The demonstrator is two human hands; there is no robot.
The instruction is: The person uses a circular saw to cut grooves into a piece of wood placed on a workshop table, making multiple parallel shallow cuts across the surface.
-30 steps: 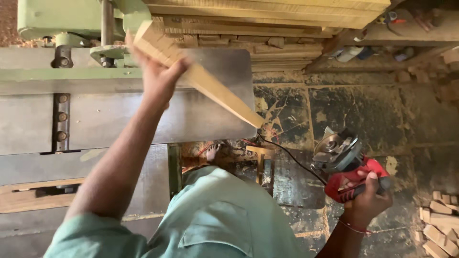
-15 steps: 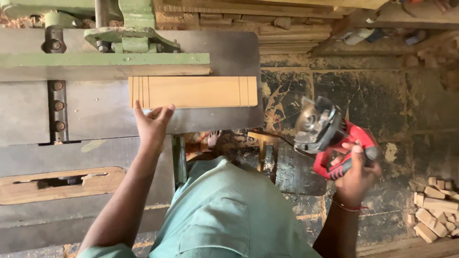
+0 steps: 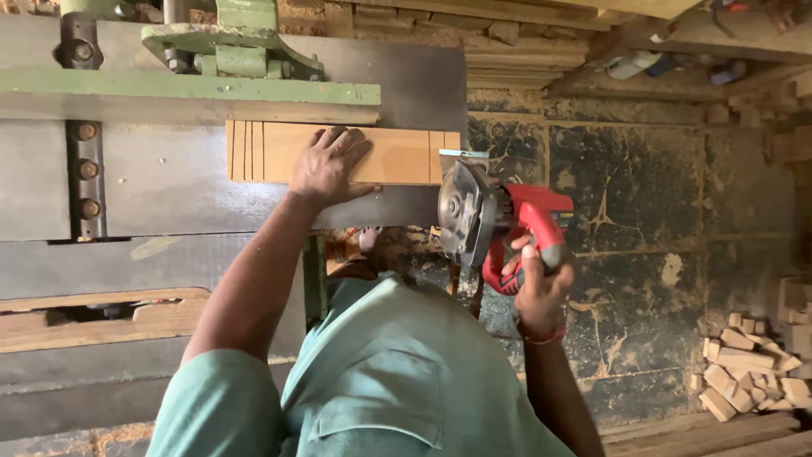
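The fingers of the left hand (image 3: 328, 167) are spread wide and laid flat on a pale wooden board (image 3: 397, 156), with the palm pressed onto it and nothing gripped. The board is set lengthwise on the grey metal machine table (image 3: 169, 182), its far edge against a green fence (image 3: 186, 89), and dark lines are seen ruled across it near both ends. Its right end is found just beside the saw.

The fingers of the right hand (image 3: 536, 283) are closed around the handle of a red circular saw (image 3: 499, 224) — one finger is raised along the red housing. The saw is held in the air to the right of the table, with its round metal blade guard (image 3: 461, 211) turned toward the board's right end; whether guard and board touch cannot be told. A red band (image 3: 545, 337) is worn on the right wrist.

Both arms are seen reaching out from a green shirt (image 3: 381, 372), which fills the near middle of the view. A dark, cracked, dust-strewn floor (image 3: 643, 211) is seen beyond the saw. A heap of small wood offcuts (image 3: 748, 368) is piled at the near right, well apart from the hands, and stacked timber (image 3: 524, 51) is laid along the far side.
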